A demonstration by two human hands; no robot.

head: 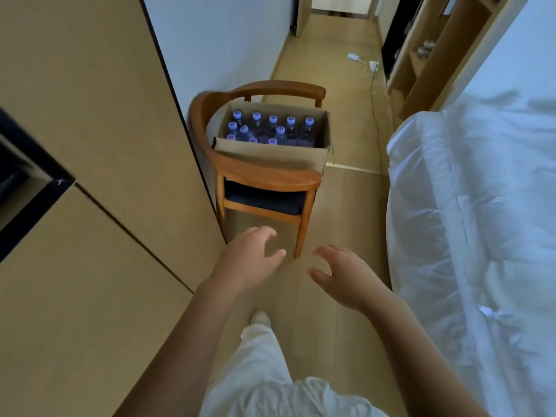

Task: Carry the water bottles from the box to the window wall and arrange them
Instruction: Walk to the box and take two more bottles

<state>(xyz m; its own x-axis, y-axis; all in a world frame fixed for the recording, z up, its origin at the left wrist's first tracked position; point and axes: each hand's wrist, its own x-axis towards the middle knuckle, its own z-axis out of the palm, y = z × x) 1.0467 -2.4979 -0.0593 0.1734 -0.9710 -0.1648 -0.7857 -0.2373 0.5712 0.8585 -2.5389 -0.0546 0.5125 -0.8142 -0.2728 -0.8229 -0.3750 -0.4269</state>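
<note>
Facing boxed water bottles (272,129), beyond empty fingers (272,254).

matt cardboard box (270,153), glossy wooden chair (264,173)

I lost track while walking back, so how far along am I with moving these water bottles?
Done: nothing visible; the window wall is out of view. The cardboard box on the wooden chair holds about a dozen blue-capped water bottles. In hand: nothing; the left hand and right hand reach toward it, fingers loosely spread. Left: carry those bottles over and arrange them.
</note>
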